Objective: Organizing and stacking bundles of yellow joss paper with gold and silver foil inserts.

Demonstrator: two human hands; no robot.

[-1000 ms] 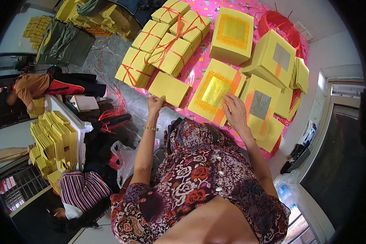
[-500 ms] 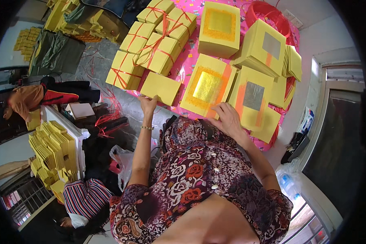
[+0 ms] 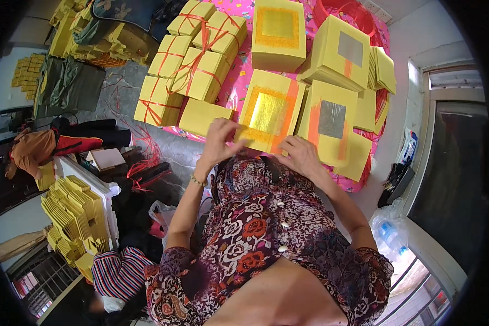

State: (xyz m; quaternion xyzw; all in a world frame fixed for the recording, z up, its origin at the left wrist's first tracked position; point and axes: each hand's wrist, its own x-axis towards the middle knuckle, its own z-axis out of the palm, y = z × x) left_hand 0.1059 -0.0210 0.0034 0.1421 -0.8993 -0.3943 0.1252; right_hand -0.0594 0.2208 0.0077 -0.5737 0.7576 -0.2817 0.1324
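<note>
A stack of yellow paper with a shiny gold foil rectangle and an orange border (image 3: 267, 110) lies on the table right in front of me. My left hand (image 3: 221, 142) is at its near left corner, thumb and fingers apart. At the near right edge, my right hand (image 3: 300, 157) has its fingers bent over the paper with the thumb below, pinching the edge. Left of this stack is a plain yellow paper pile (image 3: 204, 116), partly behind my left hand. To the right, silver-foil yellow paper (image 3: 331, 119) sits close to my right hand.
Yellow bundles tied with red string (image 3: 201, 68) fill the table's left side. Farther back stand another gold-foil stack (image 3: 279, 32) and a silver-foil stack (image 3: 339, 51), near a red basket (image 3: 358, 22). At lower left, a person in a striped top (image 3: 122, 271) is beside stacked yellow paper (image 3: 76, 214).
My left hand has moved right, from the plain yellow pile to the gold-foil stack's near left corner. My right hand stays at the same stack's near edge. The view has shifted slightly.
</note>
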